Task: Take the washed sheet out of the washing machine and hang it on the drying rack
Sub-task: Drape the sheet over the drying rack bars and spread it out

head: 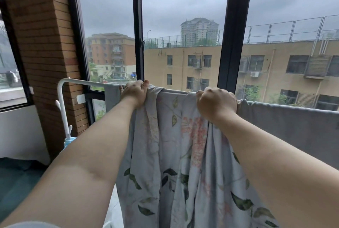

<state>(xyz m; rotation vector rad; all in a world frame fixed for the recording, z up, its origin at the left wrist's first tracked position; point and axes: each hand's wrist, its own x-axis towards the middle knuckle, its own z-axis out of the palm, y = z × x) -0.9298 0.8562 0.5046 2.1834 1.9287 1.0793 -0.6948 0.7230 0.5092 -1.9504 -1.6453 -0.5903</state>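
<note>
A pale grey sheet printed with green leaves and pink flowers hangs over the top bar of a white drying rack in front of the window. Its plain grey underside shows along the bar to the right. My left hand grips a bunched fold of the sheet at the bar. My right hand is clenched round another fold of the sheet on the bar, further right. Both arms reach forward at chest height.
A brick pillar stands at the left, beside the rack's curved white upright. Dark window frames rise right behind the bar. A blue object sits low by the rack's left post. The floor at lower left is dark teal.
</note>
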